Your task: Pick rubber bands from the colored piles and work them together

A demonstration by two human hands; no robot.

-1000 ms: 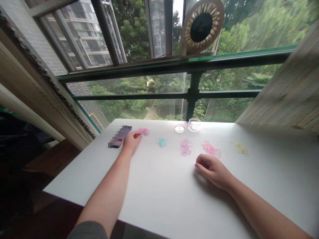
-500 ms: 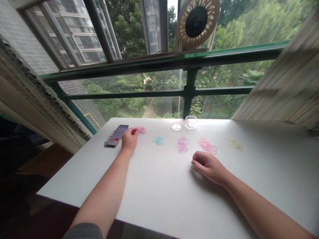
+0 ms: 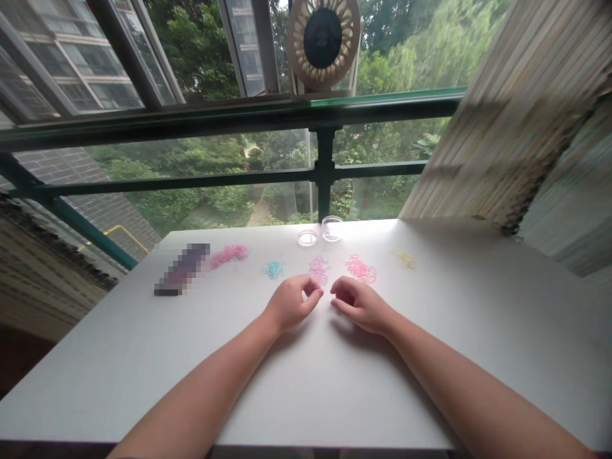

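My left hand (image 3: 293, 302) is just above the white table (image 3: 306, 389), with thumb and forefinger tips pinched together. Anything between those tips is too small to make out. Facing it across a narrow gap is my right hand (image 3: 361, 305), loosely curled, its thumb apart from the forefinger and nothing visible in it. Right behind the hands lie a pile of lilac loops (image 3: 319, 266), like small elastic bands, and a pile of pink loops (image 3: 361, 268). A turquoise pile (image 3: 274, 269) is left of them. Some pale yellow loops (image 3: 406, 260) lie to the right.
A pixelated phone (image 3: 184, 269) lies at the table's left, beside a bright pink bunch (image 3: 230, 255). Two clear round dishes, a flat one (image 3: 307, 238) and a taller one (image 3: 331, 229), stand at the back edge. Beyond are a green railing (image 3: 325, 166) and a curtain (image 3: 459, 127).
My left hand has moved right, from the bright pink bunch to beside my right hand. The camera view has turned rightward. My right hand remains curled in front of the pink loops.
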